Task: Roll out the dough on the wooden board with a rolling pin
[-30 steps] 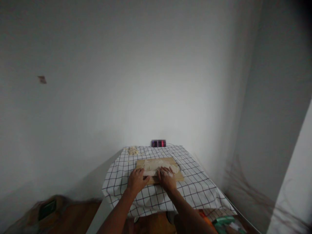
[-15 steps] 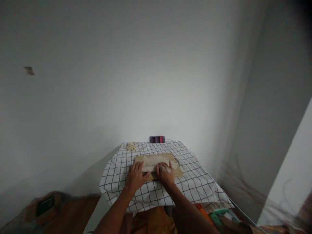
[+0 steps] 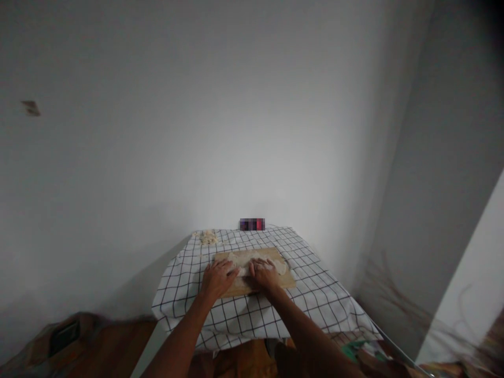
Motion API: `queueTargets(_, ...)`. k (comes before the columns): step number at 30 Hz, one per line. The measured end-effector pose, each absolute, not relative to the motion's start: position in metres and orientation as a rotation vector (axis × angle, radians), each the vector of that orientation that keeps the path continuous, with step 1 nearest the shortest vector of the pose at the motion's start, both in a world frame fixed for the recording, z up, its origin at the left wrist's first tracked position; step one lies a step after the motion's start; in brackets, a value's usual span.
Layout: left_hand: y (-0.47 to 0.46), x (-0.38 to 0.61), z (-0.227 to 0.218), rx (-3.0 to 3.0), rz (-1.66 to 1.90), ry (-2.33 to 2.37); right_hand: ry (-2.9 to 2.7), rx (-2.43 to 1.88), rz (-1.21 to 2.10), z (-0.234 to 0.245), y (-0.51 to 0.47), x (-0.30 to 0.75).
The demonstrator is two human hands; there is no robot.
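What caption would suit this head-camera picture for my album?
Left hand and right hand press flat on pale dough on a wooden board atop a checked cloth.

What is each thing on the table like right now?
left hand, palm down, open, on the dough.
right hand, palm down, open, on the dough.
dough, spread flat on the board.
board, lying flat on the cloth.
checked cloth, draped over the table, edges hanging.
small dough heap, loose at the far left corner.

No text or label can be read
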State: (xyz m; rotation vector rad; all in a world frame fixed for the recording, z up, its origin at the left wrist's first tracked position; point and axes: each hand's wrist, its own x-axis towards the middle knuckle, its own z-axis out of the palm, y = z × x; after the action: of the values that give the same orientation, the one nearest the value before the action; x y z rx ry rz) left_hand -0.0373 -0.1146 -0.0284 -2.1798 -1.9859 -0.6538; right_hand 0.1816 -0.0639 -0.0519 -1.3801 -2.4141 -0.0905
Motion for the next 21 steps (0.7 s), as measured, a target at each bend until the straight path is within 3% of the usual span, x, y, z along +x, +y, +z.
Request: queueTargets(21,-0.087,-0.019,-0.035,-2.393,-0.568,-1.771,-2.418,-1.288,-0.101,-0.039,-0.059,0.185)
